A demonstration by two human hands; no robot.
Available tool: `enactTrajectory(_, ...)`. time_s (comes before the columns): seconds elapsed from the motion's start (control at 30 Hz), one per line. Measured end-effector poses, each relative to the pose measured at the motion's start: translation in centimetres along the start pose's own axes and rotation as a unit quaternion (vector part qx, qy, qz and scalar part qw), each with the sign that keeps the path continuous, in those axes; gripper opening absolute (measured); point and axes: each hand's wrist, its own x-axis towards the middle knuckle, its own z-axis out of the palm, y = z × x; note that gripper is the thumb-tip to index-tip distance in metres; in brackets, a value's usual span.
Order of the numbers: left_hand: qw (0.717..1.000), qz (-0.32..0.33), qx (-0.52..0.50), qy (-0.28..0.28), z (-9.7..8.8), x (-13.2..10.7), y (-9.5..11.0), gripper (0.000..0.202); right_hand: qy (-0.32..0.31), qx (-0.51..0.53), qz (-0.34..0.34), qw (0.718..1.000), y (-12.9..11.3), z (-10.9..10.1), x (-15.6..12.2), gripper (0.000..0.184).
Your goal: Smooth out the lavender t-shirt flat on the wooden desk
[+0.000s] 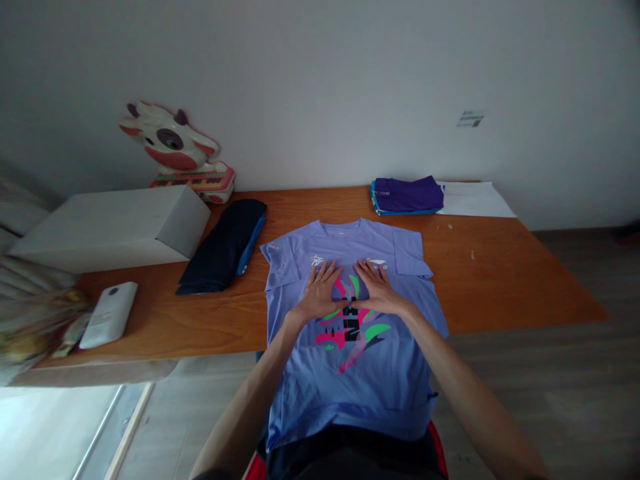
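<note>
A periwinkle-blue T-shirt (310,373) with a pink, green and black print lies spread front side up. Its collar points to the wall, and its lower part hangs over the table's front edge onto my lap. My left hand (323,291) rests flat on the chest, fingers spread, left of the print's top. Beside it my right hand (377,288) also presses flat with fingers apart. The two thumbs come close together over the print. Both sleeves lie out to the sides, the right one with a fold.
Folded dark trousers (220,247) lie left of the shirt on the wooden table (500,280). Further left are a white box (110,220), a cow toy keyboard (175,147) and a white device (109,315). Folded purple clothing (409,195) and a white sheet (475,199) lie at the back right.
</note>
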Motion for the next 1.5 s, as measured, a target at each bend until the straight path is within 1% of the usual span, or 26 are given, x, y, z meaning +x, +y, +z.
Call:
enactTrajectory(0.17,1.000,-0.002,-0.009,-0.018,-0.1,0.1,-0.1,0.109,-0.001,0.003,0.006,1.000,-0.1,0.2,0.1,0.122)
enactTrajectory(0.43,0.999,0.001,-0.016,-0.028,-0.4,0.2,-0.2,0.107,-0.022,0.015,0.001,1.000,0.3,-0.1,0.2,0.120)
enactTrajectory(0.67,0.999,0.003,-0.015,-0.028,-0.5,0.2,0.0,0.112,0.005,-0.010,0.006,1.000,-0.1,0.4,0.1,0.121)
enactTrajectory(1.0,0.999,0.008,-0.018,-0.041,-0.5,0.3,-0.5,0.109,-0.007,-0.011,0.006,1.000,-0.2,0.0,0.1,0.118)
enactTrajectory(1.23,0.999,0.010,-0.008,-0.039,-0.3,0.2,-0.4,0.121,-0.019,-0.013,-0.004,1.000,-0.4,-0.2,-0.1,0.131)
enactTrajectory(1.37,0.999,0.009,-0.014,-0.040,-0.5,0.2,-0.3,0.125,-0.030,-0.006,-0.002,1.000,-0.5,-0.5,-0.1,0.131)
enactTrajectory(1.5,0.999,0.007,-0.017,-0.049,-0.6,0.3,-0.3,0.125,-0.042,0.004,-0.002,0.999,-0.3,-0.6,0.0,0.129)
